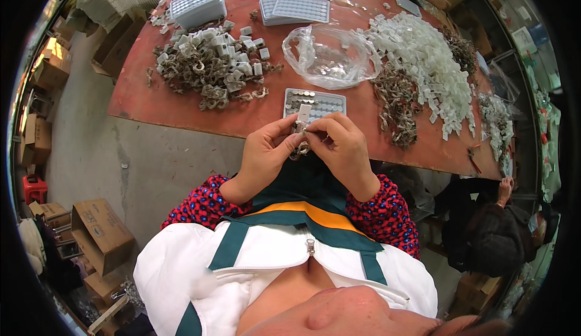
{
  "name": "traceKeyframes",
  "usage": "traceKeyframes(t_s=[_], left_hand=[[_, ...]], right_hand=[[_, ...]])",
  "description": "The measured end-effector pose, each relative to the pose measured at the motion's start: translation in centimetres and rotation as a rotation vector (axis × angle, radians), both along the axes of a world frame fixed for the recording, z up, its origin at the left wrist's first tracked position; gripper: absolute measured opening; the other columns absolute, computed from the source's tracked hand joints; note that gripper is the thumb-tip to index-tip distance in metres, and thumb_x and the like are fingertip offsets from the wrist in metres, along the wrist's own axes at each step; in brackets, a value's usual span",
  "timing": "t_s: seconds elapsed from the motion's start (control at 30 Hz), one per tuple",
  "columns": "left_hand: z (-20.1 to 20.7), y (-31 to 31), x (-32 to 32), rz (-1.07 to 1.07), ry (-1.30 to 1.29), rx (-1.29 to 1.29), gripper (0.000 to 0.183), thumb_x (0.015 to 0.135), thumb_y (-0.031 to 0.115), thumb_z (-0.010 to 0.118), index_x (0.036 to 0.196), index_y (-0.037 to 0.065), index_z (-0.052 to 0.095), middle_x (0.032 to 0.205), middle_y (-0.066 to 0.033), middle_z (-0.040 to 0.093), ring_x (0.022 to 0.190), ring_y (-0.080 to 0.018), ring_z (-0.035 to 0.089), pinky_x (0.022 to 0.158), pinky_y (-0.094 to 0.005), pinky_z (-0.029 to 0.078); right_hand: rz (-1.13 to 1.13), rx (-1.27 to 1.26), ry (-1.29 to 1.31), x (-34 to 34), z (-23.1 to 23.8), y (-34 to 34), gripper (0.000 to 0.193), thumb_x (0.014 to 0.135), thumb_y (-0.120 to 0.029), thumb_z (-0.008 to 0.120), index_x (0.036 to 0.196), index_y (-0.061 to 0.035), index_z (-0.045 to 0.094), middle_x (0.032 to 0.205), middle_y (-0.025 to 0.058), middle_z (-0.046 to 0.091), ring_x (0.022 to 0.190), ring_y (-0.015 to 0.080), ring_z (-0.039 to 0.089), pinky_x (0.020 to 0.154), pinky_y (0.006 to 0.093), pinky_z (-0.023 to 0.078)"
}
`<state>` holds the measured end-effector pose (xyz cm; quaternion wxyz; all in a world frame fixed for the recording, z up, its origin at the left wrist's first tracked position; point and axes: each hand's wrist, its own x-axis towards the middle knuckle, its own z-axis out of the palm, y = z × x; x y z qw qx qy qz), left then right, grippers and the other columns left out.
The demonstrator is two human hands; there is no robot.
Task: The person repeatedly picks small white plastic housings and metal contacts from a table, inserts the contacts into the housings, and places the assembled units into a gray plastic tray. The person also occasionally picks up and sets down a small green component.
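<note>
Since the white part (304,113) is up off the desk (242,118), between both hands at the near edge, a slip looks like the main risk. Left hand (266,148) pinches it, thumb against fingers. Right hand (340,145) has its fingertips bunched at the lower end; they hide the contact, so can't tell if it grips part or wire. Coiled wire (300,150) hangs below, past the desk edge. Drop it there and it probably goes to the lap or floor. Pulling hard on the wire could strain the joint. Tray (345,103) is just beyond the fingertips: a knuckle bump or snagged wire loop could knock discs (301,100) out of place. Bag (330,81) lies close behind, so a shove could crowd it.
</note>
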<state>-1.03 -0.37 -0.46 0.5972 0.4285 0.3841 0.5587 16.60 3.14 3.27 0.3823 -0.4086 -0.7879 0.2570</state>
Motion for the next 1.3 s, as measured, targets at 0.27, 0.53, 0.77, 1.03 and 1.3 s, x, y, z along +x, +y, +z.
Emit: traceKeyframes(t_s=[0.27, 0.53, 0.77, 1.03, 1.3], left_hand=[[-0.8, -0.1, -0.1, -0.012, -0.039, -0.041, 0.042, 0.099, 0.002, 0.058, 0.138, -0.008, 0.051, 0.118, -0.0121, 0.067, 0.102, -0.0126, 0.065, 0.086, -0.0244, 0.054], [-1.2, 0.3, -0.6, 0.022, -0.037, -0.169, 0.039, 0.096, 0.004, 0.062, 0.132, -0.009, 0.056, 0.112, -0.0117, 0.069, 0.097, -0.0117, 0.067, 0.083, -0.0241, 0.056], [-1.7, 0.6, -0.6, 0.04, -0.128, -0.164, 0.036, 0.096, 0.005, 0.063, 0.128, -0.011, 0.057, 0.11, -0.0124, 0.07, 0.094, -0.015, 0.07, 0.082, -0.0256, 0.057], [-1.3, 0.9, -0.9, 0.049, -0.075, -0.223, 0.036, 0.097, 0.003, 0.062, 0.13, -0.01, 0.056, 0.115, -0.0173, 0.069, 0.098, -0.0207, 0.07, 0.088, -0.031, 0.059], [-1.2, 0.6, -0.7, 0.044, -0.053, -0.185, 0.036, 0.097, 0.002, 0.06, 0.13, -0.011, 0.055, 0.116, -0.0183, 0.068, 0.1, -0.0209, 0.07, 0.091, -0.0319, 0.059]], right_hand=[[-0.021, 0.229, -0.134, -0.8, -0.5, 0.2, 0.014, 0.081, -0.003, 0.074, 0.094, -0.0047, 0.071, 0.087, 0.007, 0.065, 0.068, 0.0203, 0.065, 0.061, 0.0297, 0.053], [0.045, -0.099, -0.044, -0.6, -1.2, 0.2, 0.017, 0.083, -0.003, 0.072, 0.1, -0.0018, 0.071, 0.089, 0.0082, 0.066, 0.074, 0.0183, 0.066, 0.066, 0.0277, 0.053], [0.057, -0.269, 0.108, -0.2, -1.6, 1.9, 0.018, 0.084, -0.009, 0.071, 0.101, -0.0025, 0.071, 0.087, 0.0098, 0.066, 0.071, 0.0241, 0.067, 0.065, 0.0326, 0.054], [-0.068, 0.132, -0.308, 1.5, -3.6, 7.2, 0.016, 0.086, -0.014, 0.072, 0.1, -0.0071, 0.072, 0.093, 0.0105, 0.066, 0.084, 0.0306, 0.066, 0.072, 0.0386, 0.053], [0.012, -0.503, 0.407, -0.1, -2.5, 1.3, 0.016, 0.086, -0.003, 0.069, 0.101, -0.0027, 0.071, 0.09, 0.0125, 0.067, 0.08, 0.0281, 0.068, 0.069, 0.0347, 0.055]])
